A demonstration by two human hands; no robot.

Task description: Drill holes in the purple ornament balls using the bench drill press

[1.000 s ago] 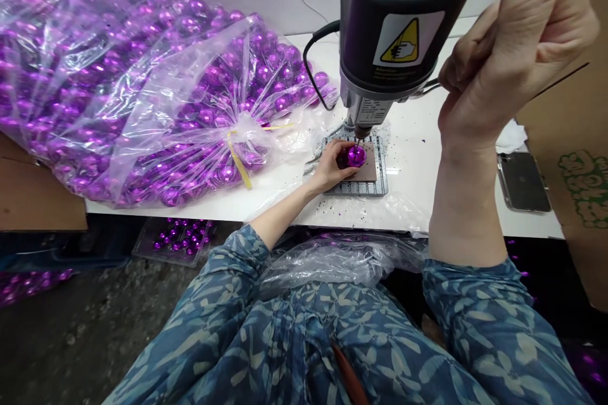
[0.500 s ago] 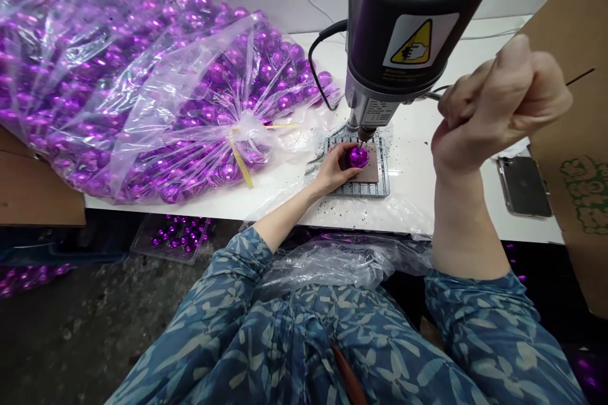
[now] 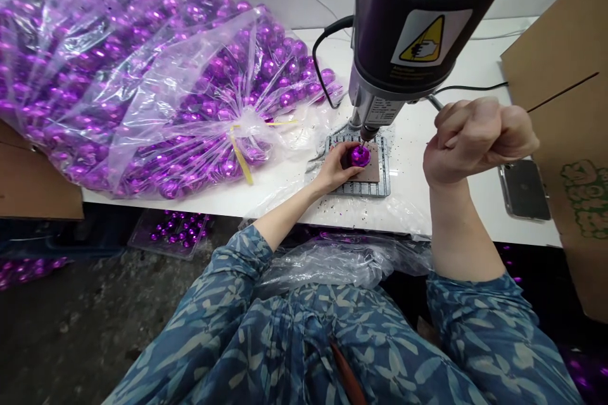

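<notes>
Under the drill bit (image 3: 367, 138), near the table's (image 3: 294, 202) front edge, the left hand (image 3: 335, 168) clasps a purple bauble (image 3: 358, 156) by its side on a brown pad (image 3: 373, 172). The bauble looks light, glossy-slick and thin-shelled, best held round its flanks. The right hand (image 3: 475, 139) is fisted on the feed lever (image 3: 433, 101). The drill press head (image 3: 408, 0) bears a yellow hand-hazard label (image 3: 430, 38); its small print is unreadable.

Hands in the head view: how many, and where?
2. The left hand holds a purple ball under the drill press; the right hand is fisted around its lever. No others show.
</notes>
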